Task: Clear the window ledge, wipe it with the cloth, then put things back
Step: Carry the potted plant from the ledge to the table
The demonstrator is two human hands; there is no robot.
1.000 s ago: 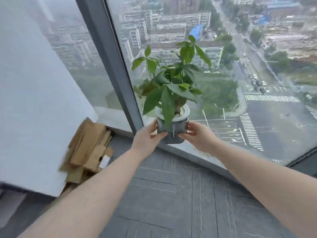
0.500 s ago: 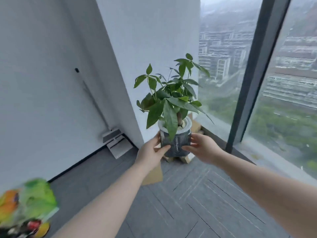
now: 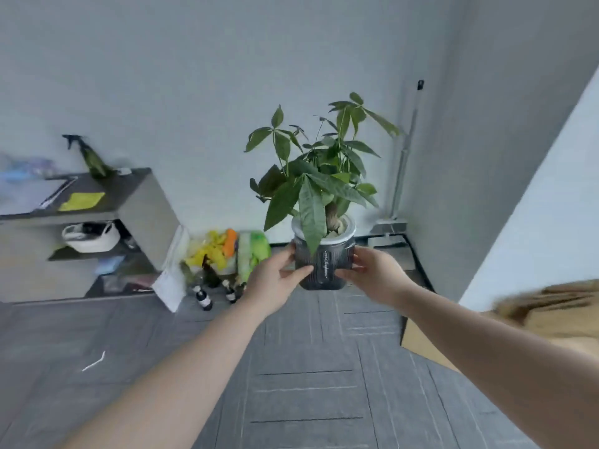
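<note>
Pot (image 3: 324, 264) carried a vertical white label w/ script lettering, too small & blurred to read; a short boxed word sat at the label's top, also illegible. No other writing could be made out.

Both arms were stretched fwd, forearms bare, meeting at the pot. Left hand (image 3: 275, 280) was closed on the pot's left side, thumb across the front, fingers wrapped behind. Right hand (image 3: 376, 277) was closed on the pot's right side, thumb on the front near the label, fingers around the back. Pot was upright, held in the air above the grey floor (image 3: 304, 367), plant (image 3: 317, 176) rising straight from its white rim.

Left of the pot, on the floor by the wall: a colourful yellow/green/orange pile (image 3: 233, 251), blurred, w/ two small dark bottles (image 3: 202, 298) in front of it. Further left of the pot stood a shelf unit (image 3: 142, 205) w/ a yellow cloth (image 3: 81, 201) & a spray bottle (image 3: 90, 157) on top, a white basket (image 3: 90, 238) on a lower shelf. Right of the pot, in the corner, a mop (image 3: 402, 163) leaned on the wall. Cardboard (image 3: 547, 315) lay lower right of the pot, blurred.
</note>
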